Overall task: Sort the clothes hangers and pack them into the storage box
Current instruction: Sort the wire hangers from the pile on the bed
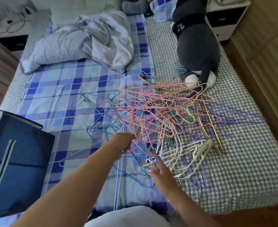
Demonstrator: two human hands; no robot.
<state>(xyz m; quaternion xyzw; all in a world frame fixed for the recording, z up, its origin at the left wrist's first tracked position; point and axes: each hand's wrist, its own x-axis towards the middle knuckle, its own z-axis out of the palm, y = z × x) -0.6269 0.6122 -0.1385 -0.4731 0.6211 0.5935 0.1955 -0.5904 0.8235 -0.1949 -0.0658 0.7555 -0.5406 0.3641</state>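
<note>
A tangled heap of wire clothes hangers lies on the bed: pink in the middle, blue on the left, white and purple toward the front and right, a few gold ones at the right. My left hand grips hangers at the heap's near left edge, fingers curled round a pink hook and pale blue wires. My right hand hovers over the white and blue hangers with fingers spread and extended. The dark blue fabric storage box stands at the left on the bed's near corner.
A crumpled grey duvet lies at the back of the bed. A dark grey plush toy lies at the back right, its feet touching the hangers. Nightstands stand at both far corners. The wooden floor runs along the right.
</note>
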